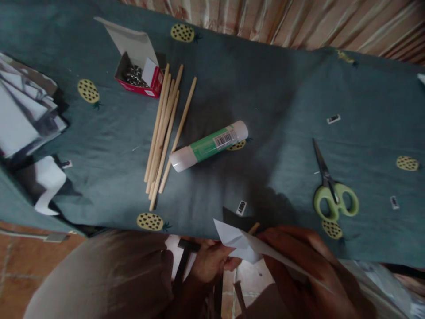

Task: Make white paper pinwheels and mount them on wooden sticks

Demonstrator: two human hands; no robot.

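A white piece of folded paper [237,238] is held over the table's near edge, low in the head view. My right hand [308,254] has its fingers closed on the paper's right part. From the left, my left hand [212,260] pinches the lower edge of the same paper; its fingertips are partly hidden. The tip of a wooden stick [254,228] pokes out behind the paper, close to my right fingers; its other end is hidden. A small printed label [241,208] lies on the cloth just beyond the paper.
On the patterned green tablecloth [282,133] lie a glue stick [212,145], several wooden sticks [162,133] and green-handled scissors [332,195]. An open red box [139,79] holds small metal pieces. Paper pieces [20,110] pile up at left, beside a curled scrap [51,181].
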